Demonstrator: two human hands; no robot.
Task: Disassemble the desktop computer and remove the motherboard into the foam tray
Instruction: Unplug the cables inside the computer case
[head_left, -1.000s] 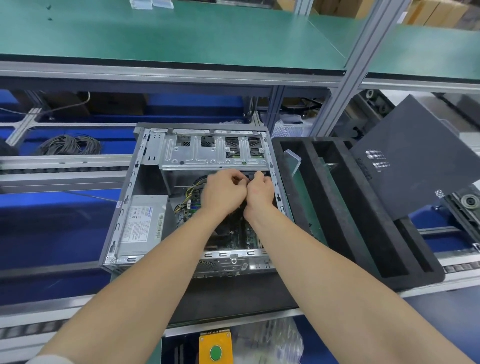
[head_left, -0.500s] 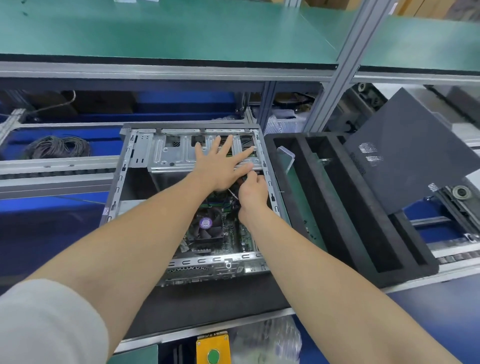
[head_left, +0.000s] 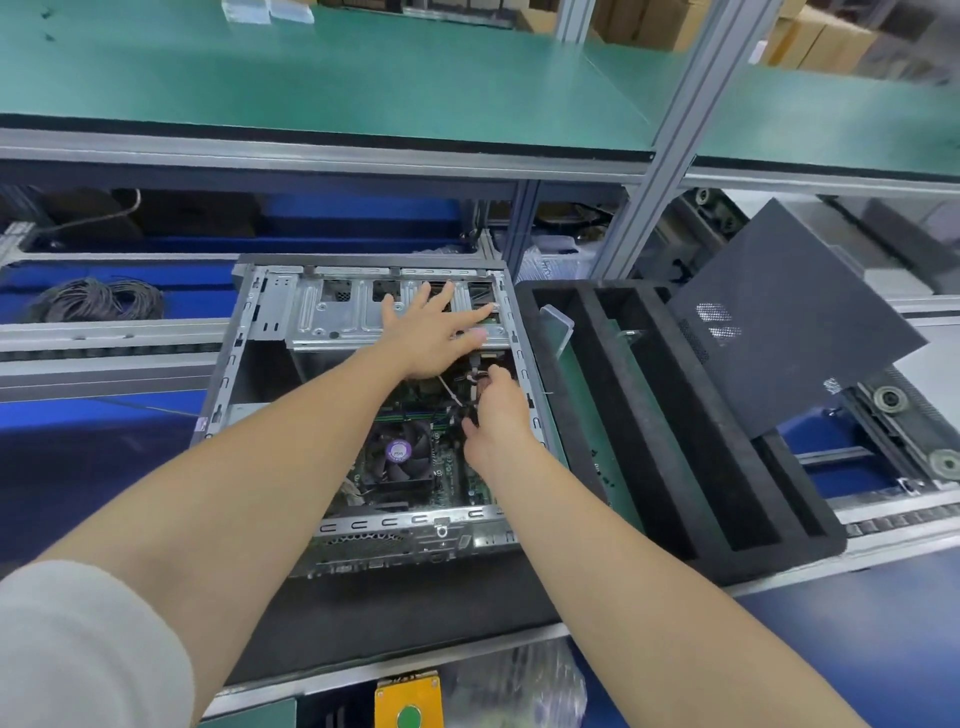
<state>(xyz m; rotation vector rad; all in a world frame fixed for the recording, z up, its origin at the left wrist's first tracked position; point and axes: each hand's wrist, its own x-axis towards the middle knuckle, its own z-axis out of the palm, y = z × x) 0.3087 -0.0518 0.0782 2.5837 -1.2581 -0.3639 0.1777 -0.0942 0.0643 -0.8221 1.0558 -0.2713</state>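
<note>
Inside the open computer case (head_left: 244, 374), the left hand (head_left: 431, 332) lies flat, fingers spread, on the drive cage (head_left: 337, 317) at 12 o'clock. The right hand (head_left: 493, 421) pinches dark cables (head_left: 480, 387) above the motherboard (head_left: 452, 467). The foam tray (head_left: 753, 556) sits just beside the case at 3 o'clock.

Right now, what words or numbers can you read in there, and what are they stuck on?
None can be quoted.
On the fan, the purple sticker: has print, too blurred to read.
On the dark side panel, the white sticker: too small to read.
On the left edge of the computer case, the small label: too small to read.
Nothing else readable shows.
</note>
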